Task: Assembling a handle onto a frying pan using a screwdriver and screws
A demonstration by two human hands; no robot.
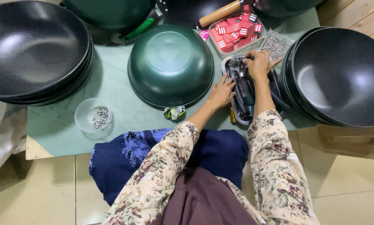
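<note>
A green wok (170, 64) lies upside down in the middle of the green-covered table (120, 91). My left hand (221, 92) rests with fingers spread at the wok's right rim, beside a metal tray (226, 66) of dark handle parts (243, 89). My right hand (258, 63) reaches into that tray and its fingers close on one of the dark parts at the far end. Floral sleeves cover both arms.
Stacks of black woks stand at the left (32, 50) and right (339, 75). A clear tub of red-and-white pieces (236, 31), a bag of small screws (274, 45), a wooden-handled pan (218, 13), a small clear bowl of screws (93, 116) and a crumpled wrapper (174, 112) lie around.
</note>
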